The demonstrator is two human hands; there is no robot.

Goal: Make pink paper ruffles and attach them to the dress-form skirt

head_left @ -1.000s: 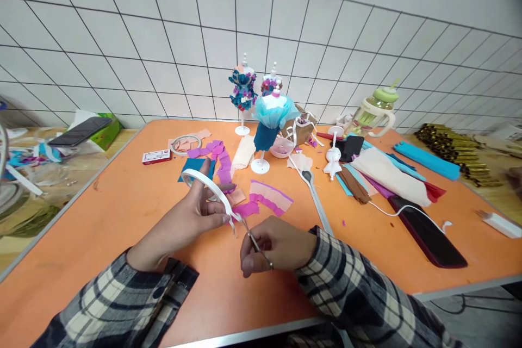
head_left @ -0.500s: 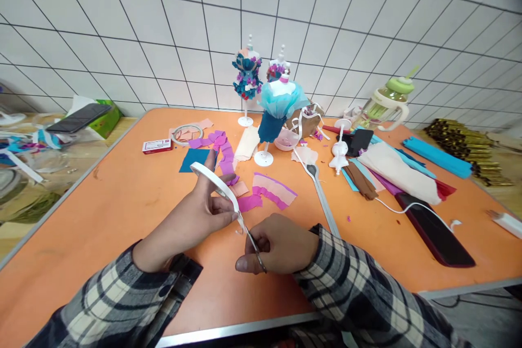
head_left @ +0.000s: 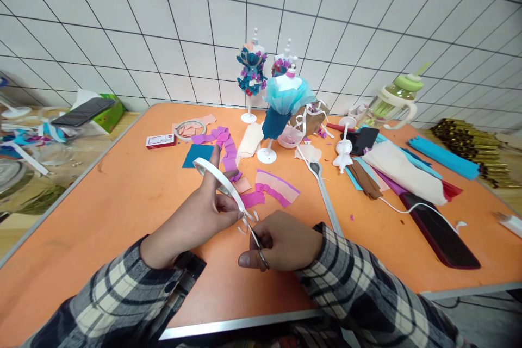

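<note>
My left hand [head_left: 196,217] is closed on a white tape roll [head_left: 216,179], with its loose end pinched at the fingertips over the orange table [head_left: 122,196]. My right hand [head_left: 281,240] grips small metal scissors [head_left: 255,238], their blades at the tape end just right of the left fingers. Small white tape bits [head_left: 248,220] lie or hang beside the blades. Pink and magenta crepe paper pieces [head_left: 275,189] lie just beyond both hands.
Small dress-form mannequins [head_left: 283,103] in blue, teal and purple paper stand at the back. A white spoon-like tool [head_left: 322,187], paper sheets [head_left: 402,171], a dark phone with cable [head_left: 438,231], a green-lidded bottle [head_left: 391,103], another tape roll [head_left: 190,129] and a red-white box [head_left: 160,141] lie around.
Both hands stayed together while the view drifted; the scissors worked at the tape end, and small white tape bits now show beside the blades.
</note>
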